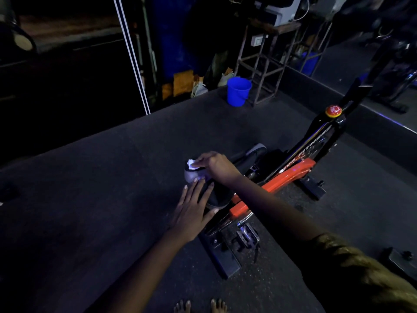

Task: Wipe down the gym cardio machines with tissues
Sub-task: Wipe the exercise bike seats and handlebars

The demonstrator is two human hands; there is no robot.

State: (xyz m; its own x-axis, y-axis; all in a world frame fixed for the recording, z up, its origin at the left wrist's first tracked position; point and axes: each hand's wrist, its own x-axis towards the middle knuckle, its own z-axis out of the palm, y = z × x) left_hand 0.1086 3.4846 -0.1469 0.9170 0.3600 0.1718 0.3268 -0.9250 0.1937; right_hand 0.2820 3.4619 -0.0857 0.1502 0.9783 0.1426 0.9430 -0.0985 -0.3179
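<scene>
Head view: right hand (214, 164) pinches a tissue (191, 165) against the saddle (190, 175) nose, wiping. Left hand (194, 213) lies flat, fingers straight, steadying it. Next, likely wipe rearward.

Dim, bluish cast; left side near black; wide-angle bending at edges; slight softness throughout.

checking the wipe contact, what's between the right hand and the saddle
A white tissue, under the right hand and against the saddle tip, seen in the head view.
</scene>
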